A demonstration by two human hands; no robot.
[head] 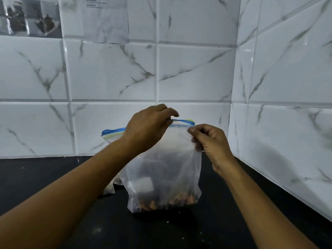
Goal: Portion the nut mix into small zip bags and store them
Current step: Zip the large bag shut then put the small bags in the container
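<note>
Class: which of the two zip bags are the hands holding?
The front bag: left hand and right hand grip its top; the rear bag stands behind, unheld.

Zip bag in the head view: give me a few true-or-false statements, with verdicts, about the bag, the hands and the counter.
1. The left hand and right hand both hold the front zip bag near its top. True.
2. The bag is filled with nuts up to the zip. False: they lie only at the bottom.
3. A second bag stands behind it, to the left. True.
4. The counter is white. False: it is black; the wall tiles are white.
</note>
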